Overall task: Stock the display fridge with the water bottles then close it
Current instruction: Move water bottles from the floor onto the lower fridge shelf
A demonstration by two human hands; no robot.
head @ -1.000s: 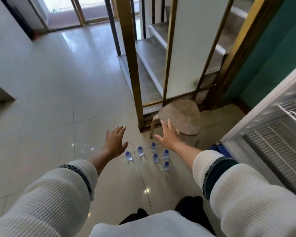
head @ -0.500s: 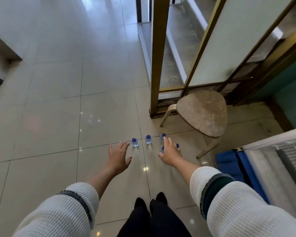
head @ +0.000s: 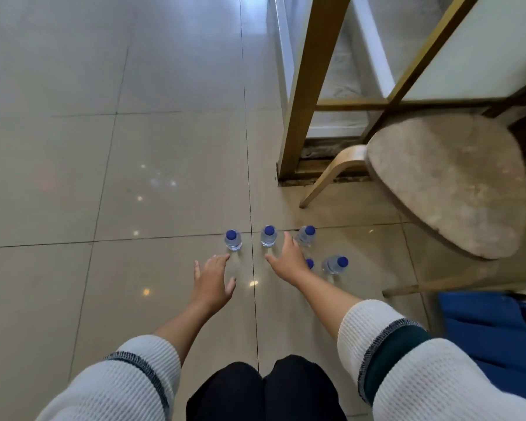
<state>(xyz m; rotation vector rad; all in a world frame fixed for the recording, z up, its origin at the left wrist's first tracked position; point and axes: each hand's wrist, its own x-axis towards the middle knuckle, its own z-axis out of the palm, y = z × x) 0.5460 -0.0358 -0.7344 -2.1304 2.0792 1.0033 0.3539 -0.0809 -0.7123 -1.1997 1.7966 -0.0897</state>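
Several small clear water bottles with blue caps stand on the tiled floor. A back row holds a left bottle (head: 233,240), a middle bottle (head: 268,236) and a right bottle (head: 307,236). Nearer me stands another bottle (head: 336,264), and beside it a blue cap (head: 309,263) peeks out from behind my right hand. My left hand (head: 213,281) is stretched out flat just short of the left bottle, holding nothing. My right hand (head: 289,261) reaches with straight fingers between the middle and right bottles. The fridge is out of view.
A round padded stool (head: 447,183) with bent wooden legs stands to the right of the bottles. Behind it rises a gold metal frame post (head: 304,86). Something blue (head: 495,332) fills the lower right corner. My dark trouser knees (head: 264,390) show at the bottom.
The view has tilted further down and drawn closer to the floor. Both hands have dropped towards the bottles. The fridge at the right has slipped out of view.
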